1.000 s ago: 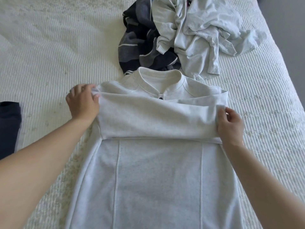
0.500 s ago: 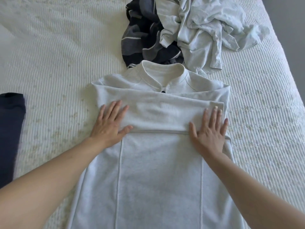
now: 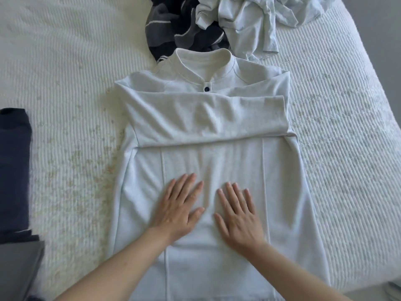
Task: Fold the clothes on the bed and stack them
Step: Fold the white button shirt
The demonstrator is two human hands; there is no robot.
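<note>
A pale grey collared shirt (image 3: 208, 118) lies flat on the white bed (image 3: 65, 83), collar pointing away from me, with both sleeves folded across its chest. My left hand (image 3: 180, 209) and my right hand (image 3: 237, 213) lie side by side on the shirt's lower middle, palms down, fingers straight and spread, pressing the fabric. Beyond the collar sits an unfolded heap: a dark patterned garment (image 3: 180, 29) and a crumpled light grey garment (image 3: 256, 20).
At the left edge of the bed lies a dark navy folded garment (image 3: 13, 166) with a grey one (image 3: 17, 268) just below it. The bed's right edge (image 3: 368, 68) slopes down to a grey floor.
Both hands let go of the folded sleeve's ends, flattened on the sleeve fold, then slid down toward me and inward to the shirt's middle.
</note>
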